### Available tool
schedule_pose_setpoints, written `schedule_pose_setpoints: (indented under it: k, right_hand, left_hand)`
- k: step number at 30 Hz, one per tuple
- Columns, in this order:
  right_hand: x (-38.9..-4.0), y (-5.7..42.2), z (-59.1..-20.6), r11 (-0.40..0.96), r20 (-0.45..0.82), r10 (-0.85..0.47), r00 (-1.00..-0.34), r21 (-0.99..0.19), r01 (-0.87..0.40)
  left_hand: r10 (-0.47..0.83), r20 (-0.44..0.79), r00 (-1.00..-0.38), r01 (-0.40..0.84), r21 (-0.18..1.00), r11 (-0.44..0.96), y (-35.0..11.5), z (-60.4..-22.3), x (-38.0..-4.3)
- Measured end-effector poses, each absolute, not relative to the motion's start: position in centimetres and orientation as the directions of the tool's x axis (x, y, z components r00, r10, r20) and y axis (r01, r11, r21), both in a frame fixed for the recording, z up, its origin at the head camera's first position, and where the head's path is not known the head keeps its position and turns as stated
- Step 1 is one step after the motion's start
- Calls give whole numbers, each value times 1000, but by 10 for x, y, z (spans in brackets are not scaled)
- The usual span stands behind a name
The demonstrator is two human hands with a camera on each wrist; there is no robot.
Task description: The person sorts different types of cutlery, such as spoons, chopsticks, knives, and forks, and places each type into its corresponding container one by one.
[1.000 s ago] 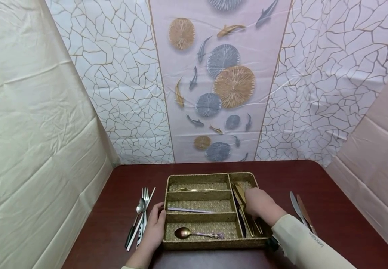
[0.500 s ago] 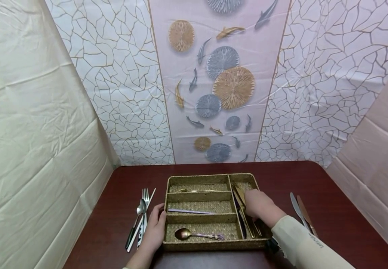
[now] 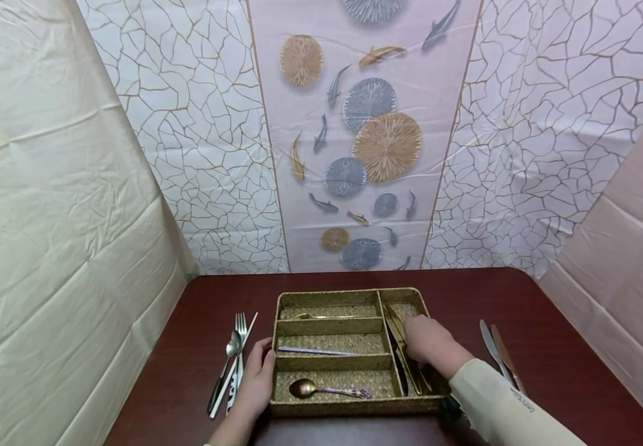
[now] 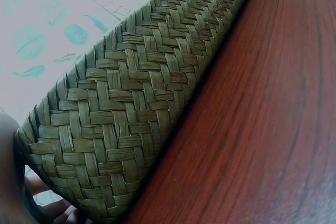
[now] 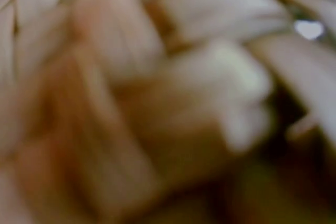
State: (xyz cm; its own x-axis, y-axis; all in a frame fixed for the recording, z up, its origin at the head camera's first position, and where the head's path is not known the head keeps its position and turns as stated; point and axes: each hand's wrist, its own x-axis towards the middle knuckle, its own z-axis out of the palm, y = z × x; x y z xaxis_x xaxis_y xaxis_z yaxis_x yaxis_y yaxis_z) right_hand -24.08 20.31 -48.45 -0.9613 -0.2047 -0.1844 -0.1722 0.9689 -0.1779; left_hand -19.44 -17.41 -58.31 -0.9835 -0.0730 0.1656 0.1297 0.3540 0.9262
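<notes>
A woven cutlery tray (image 3: 332, 359) with several compartments sits on the dark red table. My left hand (image 3: 256, 381) lies along its left wall, fingers against the outside near the rim; the left wrist view shows the woven wall (image 4: 121, 114) close up. My right hand (image 3: 430, 344) reaches into the right-hand compartment over gold cutlery (image 3: 409, 365); its fingertips are hidden, so I cannot tell what they hold. In the front compartment is a gold spoon (image 3: 321, 389) with an ornate handle. A pale purple stick-like piece (image 3: 313, 351) lies in the middle compartment, a thin gold utensil (image 3: 321, 316) behind.
Left of the tray, a fork (image 3: 240, 325), spoons (image 3: 230, 348) and a thin white stick (image 3: 221, 393) lie in a loose pile. Two knives (image 3: 497, 353) rest at the right, close beside the right sleeve (image 3: 500, 402). Patterned cloth (image 3: 355, 155) hangs behind the table.
</notes>
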Motion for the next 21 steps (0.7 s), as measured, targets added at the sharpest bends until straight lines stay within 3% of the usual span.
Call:
schedule_pose_setpoints:
  k: [7, 15, 21]
  right_hand:
    - [-239, 203, -484, 967, -166, -214, -963, -176, -185]
    - [-235, 201, -482, 974, -228, -217, -949, -110, -196]
    - [-233, 200, -480, 973, -265, -212, -941, -149, -178]
  left_hand:
    - [-69, 168, -983, 133, 925, 355, -174, -585, -196]
    - [-61, 150, -987, 120, 929, 350, -173, -581, -195]
    - [-51, 158, -986, 132, 931, 339, -173, -578, -193]
